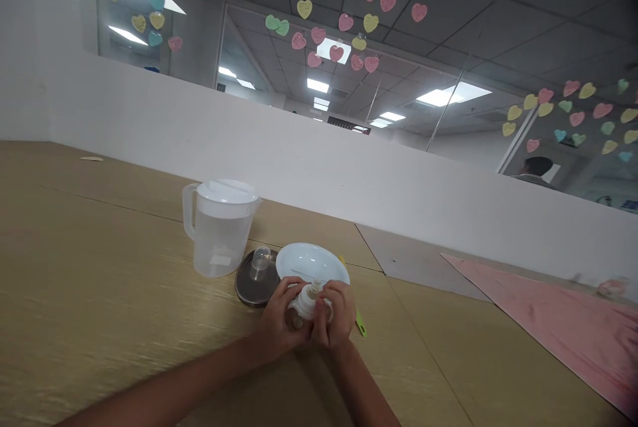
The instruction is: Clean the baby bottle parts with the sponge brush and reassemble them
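A baby bottle [308, 302] with a white collar and a clear teat is between my two hands, over the table just in front of a pale bowl. My left hand [280, 324] wraps around its left side. On the other side, my right hand [337, 314] has its fingers closed at the white collar. Much of the bottle's body is hidden by my hands. The white bowl [312, 258] sits right behind them. Left of the bowl, a clear dome-shaped cap [261, 258] rests on a round dark tray [253, 292].
A lidded clear pitcher [222, 234] with liquid stands at the left back. A green handle [360, 325] pokes out right of my hands. Pink cloth [563, 321] covers the table's right side. Behind runs a white wall [319, 168] below glass with heart-shaped notes; a person's head [538, 167] shows beyond.
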`<state>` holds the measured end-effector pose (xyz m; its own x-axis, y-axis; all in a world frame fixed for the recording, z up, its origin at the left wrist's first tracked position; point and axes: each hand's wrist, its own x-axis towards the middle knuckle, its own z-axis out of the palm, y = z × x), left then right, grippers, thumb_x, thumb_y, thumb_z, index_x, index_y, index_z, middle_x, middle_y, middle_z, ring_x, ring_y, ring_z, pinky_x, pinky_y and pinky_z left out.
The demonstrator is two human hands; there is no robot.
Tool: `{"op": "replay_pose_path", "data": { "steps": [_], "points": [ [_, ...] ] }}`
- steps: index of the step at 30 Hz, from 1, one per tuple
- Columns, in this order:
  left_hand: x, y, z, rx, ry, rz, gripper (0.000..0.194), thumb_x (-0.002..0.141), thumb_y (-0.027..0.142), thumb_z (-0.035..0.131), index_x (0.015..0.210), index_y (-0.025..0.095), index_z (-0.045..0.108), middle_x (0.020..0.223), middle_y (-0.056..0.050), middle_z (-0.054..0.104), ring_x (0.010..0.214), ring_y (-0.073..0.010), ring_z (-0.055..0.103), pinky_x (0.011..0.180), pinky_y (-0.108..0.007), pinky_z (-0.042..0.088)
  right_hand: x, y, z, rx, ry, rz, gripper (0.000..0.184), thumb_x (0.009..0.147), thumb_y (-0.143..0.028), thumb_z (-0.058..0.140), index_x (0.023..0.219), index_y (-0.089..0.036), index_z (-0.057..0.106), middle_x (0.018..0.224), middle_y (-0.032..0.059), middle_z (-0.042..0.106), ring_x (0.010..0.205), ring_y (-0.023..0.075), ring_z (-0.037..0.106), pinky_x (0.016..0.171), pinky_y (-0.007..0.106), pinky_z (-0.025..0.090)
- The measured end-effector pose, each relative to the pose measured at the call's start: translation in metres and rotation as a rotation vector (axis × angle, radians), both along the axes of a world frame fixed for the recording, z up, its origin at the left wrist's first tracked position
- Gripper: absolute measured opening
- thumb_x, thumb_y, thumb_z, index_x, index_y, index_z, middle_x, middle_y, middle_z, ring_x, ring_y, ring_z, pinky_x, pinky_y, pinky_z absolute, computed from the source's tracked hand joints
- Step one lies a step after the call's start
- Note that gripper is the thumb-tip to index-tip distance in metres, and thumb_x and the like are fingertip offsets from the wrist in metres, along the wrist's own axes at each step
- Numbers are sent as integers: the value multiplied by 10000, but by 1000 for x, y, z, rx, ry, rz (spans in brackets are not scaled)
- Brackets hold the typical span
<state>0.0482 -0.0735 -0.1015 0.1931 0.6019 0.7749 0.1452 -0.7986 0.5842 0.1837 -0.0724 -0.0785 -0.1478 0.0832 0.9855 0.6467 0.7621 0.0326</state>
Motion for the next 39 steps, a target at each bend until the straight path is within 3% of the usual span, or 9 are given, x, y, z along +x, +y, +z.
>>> {"op": "replay_pose_path", "data": {
  "steps": [4, 8, 11, 18, 28, 33, 39],
  "points": [
    [2, 2, -4, -36, 28, 29, 547, 637, 164, 619, 1174, 171, 515, 1126, -117, 492, 1036, -273, 547, 886, -427, 482, -1, 7, -10, -175, 192, 147, 145, 844, -161, 441, 977, -187, 491, 913, 71, 563, 915, 204, 573, 767, 379, 477],
    [2, 4, -10, -28, 16, 50, 591, 651, 172, 628, 1224, 180, 484, 1170, -123, 467, 1076, -283, 534, 918, -443, 466, -4, 9, -17, -138, 286, 210, 136, 856, -172, 440, 980, -196, 491, 864, 51, 572, 823, 182, 581, 723, 357, 482],
    [2, 4, -11, -23, 35, 59, 611, 651, 172, 641, 1238, 183, 475, 1182, -123, 464, 1093, -283, 525, 934, -437, 459, -3, 9, -19, -198, 401, 199, 139, 857, -214, 442, 985, -191, 491, 831, 40, 563, 737, 165, 577, 664, 327, 478],
    [2, 5, -13, 71, 16, 71, 650, 731, 188, 588, 1340, 196, 361, 1251, -142, 423, 1132, -270, 505, 934, -408, 465, 1, 4, -11, -485, 170, 407, 385, 797, -347, 451, 1148, -189, 450, 1039, 98, 629, 944, 252, 611, 807, 408, 476],
    [0, 2, -10, 63, -27, 8, 751, 635, 106, 572, 1342, 231, 351, 1234, -108, 439, 1109, -248, 519, 912, -383, 490, 0, 4, -4, -511, 63, 288, 419, 779, -279, 467, 1178, -180, 385, 862, 41, 586, 744, 187, 580, 717, 362, 478],
    [1, 2, -9, 18, -36, -7, 713, 648, 142, 616, 1316, 211, 378, 1224, -115, 471, 1075, -250, 544, 911, -381, 493, -3, 5, -3, -470, 58, 159, 416, 773, -259, 524, 1157, -172, 392, 894, 55, 558, 774, 178, 571, 689, 325, 485],
    [-4, 7, -16, 69, 61, -36, 738, 681, 115, 545, 1368, 219, 298, 1279, -126, 438, 1198, -276, 445, 986, -437, 427, -7, 2, 1, -445, 63, 47, 305, 769, -283, 540, 1039, -173, 447, 846, 42, 543, 717, 160, 551, 621, 294, 481]
  ]
}}
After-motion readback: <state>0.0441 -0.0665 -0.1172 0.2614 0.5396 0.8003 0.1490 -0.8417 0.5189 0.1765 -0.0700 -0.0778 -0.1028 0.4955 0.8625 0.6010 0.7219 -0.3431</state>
